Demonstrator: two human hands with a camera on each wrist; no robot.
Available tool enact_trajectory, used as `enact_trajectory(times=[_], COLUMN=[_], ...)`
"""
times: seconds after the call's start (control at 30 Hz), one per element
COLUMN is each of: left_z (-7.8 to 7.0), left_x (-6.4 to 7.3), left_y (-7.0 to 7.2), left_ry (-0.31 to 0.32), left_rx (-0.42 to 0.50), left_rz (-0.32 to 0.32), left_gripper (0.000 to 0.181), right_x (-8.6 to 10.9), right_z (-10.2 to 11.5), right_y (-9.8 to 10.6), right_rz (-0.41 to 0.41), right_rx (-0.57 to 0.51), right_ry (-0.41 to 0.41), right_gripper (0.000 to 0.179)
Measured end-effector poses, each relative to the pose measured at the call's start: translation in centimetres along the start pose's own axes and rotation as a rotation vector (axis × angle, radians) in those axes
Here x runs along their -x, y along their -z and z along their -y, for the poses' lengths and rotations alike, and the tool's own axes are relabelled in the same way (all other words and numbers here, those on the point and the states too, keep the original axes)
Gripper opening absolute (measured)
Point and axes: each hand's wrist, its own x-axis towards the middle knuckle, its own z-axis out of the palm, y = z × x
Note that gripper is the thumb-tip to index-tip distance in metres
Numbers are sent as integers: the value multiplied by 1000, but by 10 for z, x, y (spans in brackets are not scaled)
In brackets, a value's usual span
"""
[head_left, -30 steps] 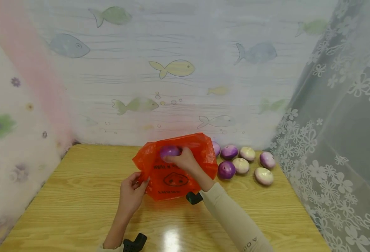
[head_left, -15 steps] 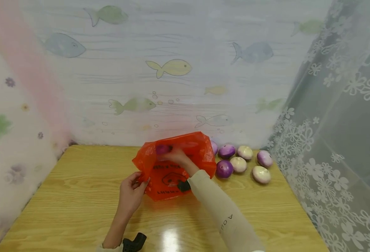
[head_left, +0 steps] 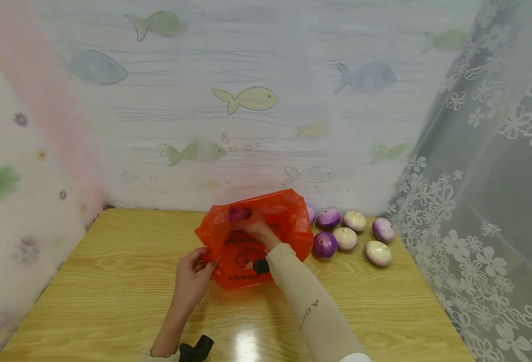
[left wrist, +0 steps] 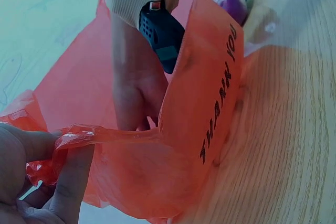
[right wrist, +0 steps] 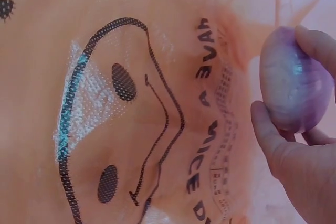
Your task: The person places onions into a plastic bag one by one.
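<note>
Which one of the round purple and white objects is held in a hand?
The round object inside the red bag, gripped by the right hand; the other visible ones lie on the table, to the bag's right.

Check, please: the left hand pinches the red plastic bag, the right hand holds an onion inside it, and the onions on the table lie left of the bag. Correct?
The side is wrong: the onions on the table lie right of the red plastic bag, as the head view shows.
</note>
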Motion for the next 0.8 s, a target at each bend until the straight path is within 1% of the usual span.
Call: enact_trajectory(times=[0.27, 0.33, 0.43, 0.6, 0.67, 0.8], left_z=[2, 2, 3, 3, 3, 4], left_x=[-6, -7, -9, -12, -14, -18], left_y=[4, 5, 6, 8, 10, 15], left_ry=[-12, -17, -21, -10, -6, 0], left_rx=[-15, -17, -16, -14, -19, -38], left_rz=[6, 9, 11, 13, 18, 13], left_gripper=[24, 23, 22, 22, 22, 23], right_x=[-20, -22, -22, -16, -14, -12], right_z=[-28, -30, -28, -15, -10, -3], right_y=[1, 1, 0, -3, -3, -1], right_rz=[-5, -12, -28, -68, -79, -84], right_rx=[-64, -71, -62, -3, 2, -29], right_ry=[6, 4, -19, -76, -68, -58], right_gripper=[65, 66, 67, 58, 51, 42])
